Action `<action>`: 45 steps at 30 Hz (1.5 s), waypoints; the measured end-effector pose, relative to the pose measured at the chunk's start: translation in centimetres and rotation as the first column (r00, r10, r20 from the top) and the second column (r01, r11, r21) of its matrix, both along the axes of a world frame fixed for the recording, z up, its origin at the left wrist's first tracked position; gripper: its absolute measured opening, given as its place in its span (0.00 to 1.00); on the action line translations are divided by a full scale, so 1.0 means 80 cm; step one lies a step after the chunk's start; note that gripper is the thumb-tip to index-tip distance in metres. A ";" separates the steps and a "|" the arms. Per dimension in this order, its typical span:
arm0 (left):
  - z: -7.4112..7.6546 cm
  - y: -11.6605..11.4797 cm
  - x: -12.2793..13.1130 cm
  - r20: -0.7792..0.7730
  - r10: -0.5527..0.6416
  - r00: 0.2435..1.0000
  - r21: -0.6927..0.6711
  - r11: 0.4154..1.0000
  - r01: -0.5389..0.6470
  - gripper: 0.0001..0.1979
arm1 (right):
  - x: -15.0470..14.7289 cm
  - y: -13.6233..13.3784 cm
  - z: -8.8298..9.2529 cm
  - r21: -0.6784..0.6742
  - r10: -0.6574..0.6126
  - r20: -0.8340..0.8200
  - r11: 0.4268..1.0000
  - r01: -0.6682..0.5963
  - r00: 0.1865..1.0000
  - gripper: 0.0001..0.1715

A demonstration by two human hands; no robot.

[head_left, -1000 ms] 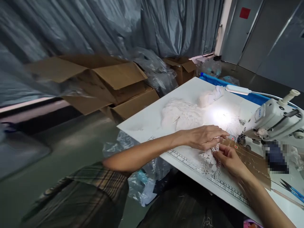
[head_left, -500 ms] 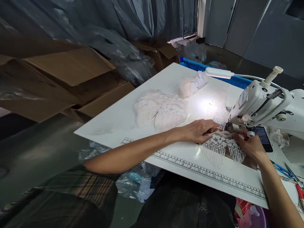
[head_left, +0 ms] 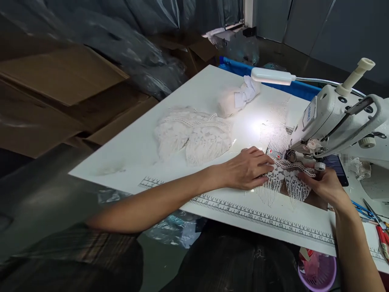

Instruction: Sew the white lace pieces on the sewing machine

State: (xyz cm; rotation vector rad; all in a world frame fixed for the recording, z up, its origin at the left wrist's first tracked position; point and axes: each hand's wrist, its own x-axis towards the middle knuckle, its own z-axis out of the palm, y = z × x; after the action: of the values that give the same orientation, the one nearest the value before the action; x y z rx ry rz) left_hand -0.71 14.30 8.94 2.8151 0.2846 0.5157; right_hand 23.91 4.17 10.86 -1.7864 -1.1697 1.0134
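Observation:
White fringed lace trim (head_left: 273,180) lies under the needle end of the white sewing machine (head_left: 331,117), its scalloped points hanging toward me. My left hand (head_left: 251,168) rests with fingers stretched out on the lace's left part, beside a small metal plate with red dots (head_left: 274,153). To the right of the needle, my right hand (head_left: 326,184) pinches the lace's upper band between thumb and fingers; some fingertips are hidden behind the machine's knob. More lace lies behind the presser foot.
A heap of white lace (head_left: 194,136) and a pale bundle (head_left: 238,97) lie on the white table (head_left: 121,158). A lamp (head_left: 272,76) lights the sewing area. Scissors (head_left: 373,215) and a dark phone (head_left: 336,168) sit at right. Below stands a purple basket (head_left: 326,271); cardboard boxes (head_left: 60,81) stand left.
My left hand has flattened on the lace and drawn slightly left, uncovering the red-dotted plate. The right hand still pinches the lace. The head view has shifted a little.

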 end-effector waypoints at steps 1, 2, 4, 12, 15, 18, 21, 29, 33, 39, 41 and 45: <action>0.003 -0.001 -0.001 0.026 0.025 0.999 -0.060 0.998 -0.023 0.14 | -0.011 0.001 0.002 -0.023 -0.024 -0.100 0.999 0.022 0.995 0.26; 0.006 -0.003 -0.001 0.049 0.047 0.998 -0.148 0.988 -0.039 0.18 | -0.022 0.003 0.004 -0.050 -0.043 -0.199 0.998 0.034 0.979 0.28; 0.013 -0.008 -0.001 0.055 0.088 0.995 -0.377 0.924 -0.061 0.30 | -0.042 0.005 0.007 -0.089 -0.009 -0.339 0.996 -0.023 0.941 0.33; 0.007 -0.021 0.002 -0.069 0.322 0.944 -0.610 0.735 -0.295 0.27 | -0.030 0.004 -0.001 0.064 0.069 0.416 0.992 -0.105 0.907 0.23; 0.000 -0.019 0.004 -0.005 0.318 0.948 -0.628 0.736 -0.251 0.23 | -0.027 -0.001 -0.011 0.172 0.208 0.533 0.922 -0.346 0.820 0.19; 0.000 -0.018 0.006 0.029 0.353 0.935 -0.624 0.737 -0.259 0.23 | -0.030 -0.003 -0.023 0.246 0.216 0.714 0.812 -0.529 0.665 0.19; 0.007 -0.015 0.006 0.008 0.398 0.917 -0.625 0.718 -0.306 0.25 | -0.032 -0.002 -0.034 0.212 0.160 0.825 0.802 -0.559 0.542 0.20; 0.014 -0.007 0.000 -0.100 0.335 0.937 -0.789 0.546 -0.280 0.25 | -0.027 -0.005 -0.034 0.272 0.164 0.750 0.807 -0.525 0.641 0.23; 0.011 -0.007 0.005 -0.109 0.364 0.925 -0.815 0.499 -0.293 0.25 | -0.025 -0.006 -0.037 0.287 0.195 0.721 0.789 -0.543 0.665 0.22; 0.011 -0.007 0.008 -0.135 0.403 0.905 -0.835 0.446 -0.323 0.30 | -0.020 -0.005 -0.036 0.291 0.210 0.744 0.754 -0.590 0.635 0.20; 0.013 -0.006 0.006 -0.147 0.382 0.912 -0.828 0.457 -0.325 0.32 | -0.020 -0.005 -0.035 0.296 0.206 0.752 0.743 -0.600 0.626 0.19; 0.017 -0.004 -0.001 -0.160 0.297 0.942 -0.787 0.537 -0.303 0.30 | -0.024 -0.009 -0.035 0.285 0.196 0.770 0.746 -0.602 0.607 0.21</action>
State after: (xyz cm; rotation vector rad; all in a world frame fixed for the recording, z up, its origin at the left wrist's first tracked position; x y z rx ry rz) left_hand -0.75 13.95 10.33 1.8564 0.7959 0.3140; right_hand 22.00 3.48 8.08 -1.4682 -2.1927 0.1116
